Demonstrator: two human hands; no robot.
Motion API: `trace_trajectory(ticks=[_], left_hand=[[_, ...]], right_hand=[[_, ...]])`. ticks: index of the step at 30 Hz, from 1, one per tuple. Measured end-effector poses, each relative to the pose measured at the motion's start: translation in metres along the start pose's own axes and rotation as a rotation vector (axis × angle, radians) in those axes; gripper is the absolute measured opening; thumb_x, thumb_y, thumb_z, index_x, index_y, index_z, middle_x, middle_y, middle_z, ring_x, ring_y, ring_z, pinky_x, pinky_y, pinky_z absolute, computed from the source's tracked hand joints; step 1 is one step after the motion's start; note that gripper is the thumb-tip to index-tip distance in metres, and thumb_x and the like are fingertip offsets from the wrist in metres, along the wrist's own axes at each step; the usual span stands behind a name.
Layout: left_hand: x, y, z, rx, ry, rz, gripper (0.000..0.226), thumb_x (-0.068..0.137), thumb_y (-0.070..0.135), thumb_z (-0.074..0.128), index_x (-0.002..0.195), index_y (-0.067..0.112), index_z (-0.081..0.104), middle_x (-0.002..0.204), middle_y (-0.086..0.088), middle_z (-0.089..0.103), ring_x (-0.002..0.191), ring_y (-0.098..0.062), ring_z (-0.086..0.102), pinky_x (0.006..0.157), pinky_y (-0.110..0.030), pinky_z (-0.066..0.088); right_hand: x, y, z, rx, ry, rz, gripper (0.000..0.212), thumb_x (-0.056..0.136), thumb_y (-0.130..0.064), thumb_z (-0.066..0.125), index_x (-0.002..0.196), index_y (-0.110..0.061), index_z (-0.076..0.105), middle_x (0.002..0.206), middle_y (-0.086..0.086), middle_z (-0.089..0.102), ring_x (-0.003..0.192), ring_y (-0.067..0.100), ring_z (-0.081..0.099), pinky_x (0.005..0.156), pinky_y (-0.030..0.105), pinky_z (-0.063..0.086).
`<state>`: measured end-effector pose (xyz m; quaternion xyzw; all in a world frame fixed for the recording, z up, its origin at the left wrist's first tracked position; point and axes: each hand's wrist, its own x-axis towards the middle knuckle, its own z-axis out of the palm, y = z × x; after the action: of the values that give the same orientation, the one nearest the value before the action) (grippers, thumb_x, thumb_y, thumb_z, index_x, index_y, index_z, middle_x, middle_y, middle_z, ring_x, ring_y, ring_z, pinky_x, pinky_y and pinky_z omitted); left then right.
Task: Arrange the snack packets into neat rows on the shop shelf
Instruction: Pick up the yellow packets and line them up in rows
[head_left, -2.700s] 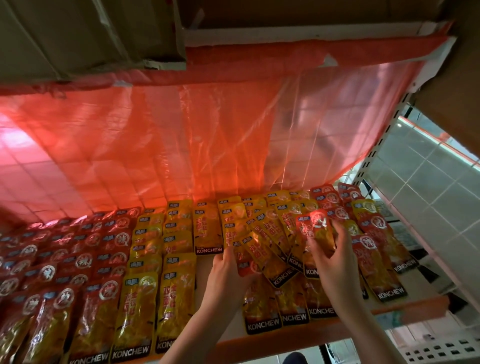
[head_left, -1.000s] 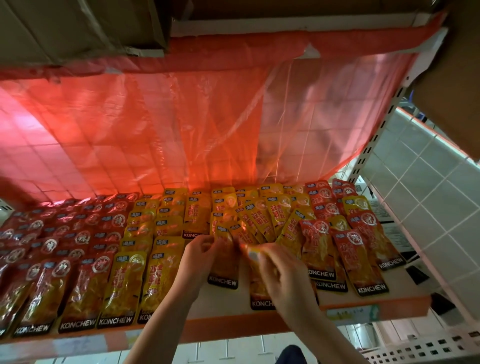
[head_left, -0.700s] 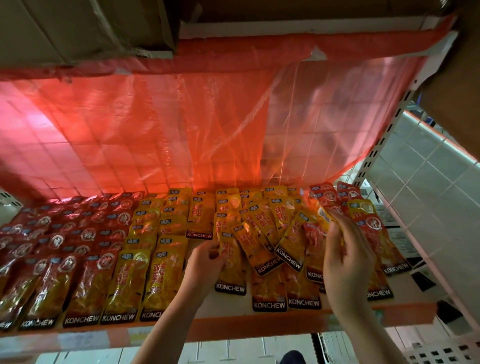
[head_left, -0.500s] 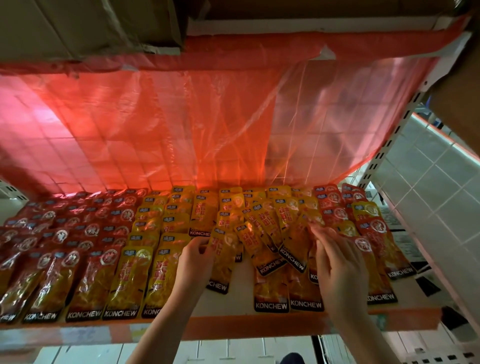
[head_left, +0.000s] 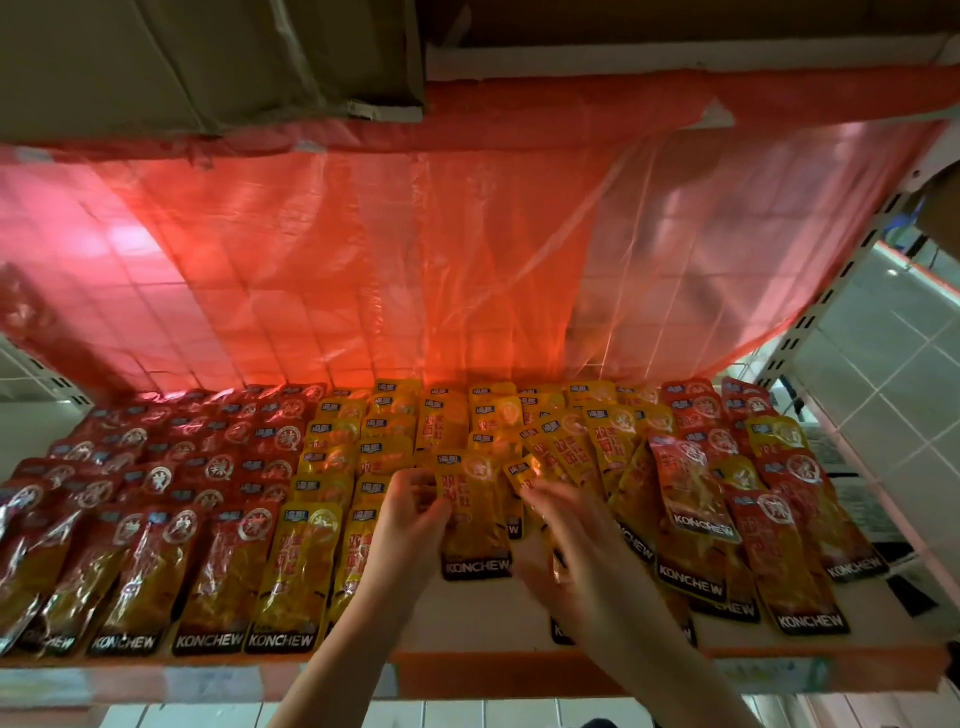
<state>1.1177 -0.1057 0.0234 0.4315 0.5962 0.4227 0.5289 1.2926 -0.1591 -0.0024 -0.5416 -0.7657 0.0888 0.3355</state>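
— At the middle of the shelf, what have you got?

— One yellow packet, lying flat with its KONCHEW band towards the front lip. My left hand pinches its left edge, fingers curled round it.

— And the other hand?

— My right hand sits just right of that packet, over a loose fan of yellow packets. Its fingers are bent, but it's blurred and I cannot tell whether they grip anything.

— What lies further out from the yellow packet?

— To its left, yellow packets in straight columns, then red packets in rows. To its right, more red packets, tilted and overlapping. Behind everything hangs a red plastic sheet, with a cardboard box above it.
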Motion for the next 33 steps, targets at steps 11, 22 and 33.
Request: trace_trajectory(ticks=[11,22,33], left_hand=[[0.029,0.013,-0.023,0.562,-0.144,0.279,0.022,0.097,0.024,0.045,0.109,0.012,0.059,0.093,0.000,0.066,0.076,-0.011,0.063,0.065,-0.029,0.054],[0.048,-0.010,-0.023,1.447,-0.164,0.604,0.046,0.063,0.023,0.082,0.105,0.015,0.068,0.108,-0.007,0.067,0.104,-0.028,0.060,0.087,-0.048,0.048],[0.048,-0.011,-0.047,1.221,-0.078,0.698,0.045,0.056,0.015,0.083,0.099,0.017,0.069,0.095,0.001,0.069,0.091,-0.021,0.067,0.075,-0.035,0.055]], right_hand=[[0.031,-0.020,0.043,0.075,0.238,0.145,0.028,0.093,-0.028,0.043,0.108,-0.014,0.061,0.085,-0.007,0.062,0.068,0.001,0.057,0.058,0.007,0.042],[0.038,-0.018,0.039,0.047,0.386,0.286,0.014,0.091,-0.013,0.053,0.096,-0.005,0.063,0.078,-0.009,0.059,0.069,0.002,0.059,0.061,0.011,0.045],[0.070,-0.021,0.051,-0.103,0.203,0.122,0.040,0.087,-0.011,0.058,0.127,-0.014,0.058,0.118,-0.002,0.060,0.107,0.014,0.054,0.093,0.021,0.042]])
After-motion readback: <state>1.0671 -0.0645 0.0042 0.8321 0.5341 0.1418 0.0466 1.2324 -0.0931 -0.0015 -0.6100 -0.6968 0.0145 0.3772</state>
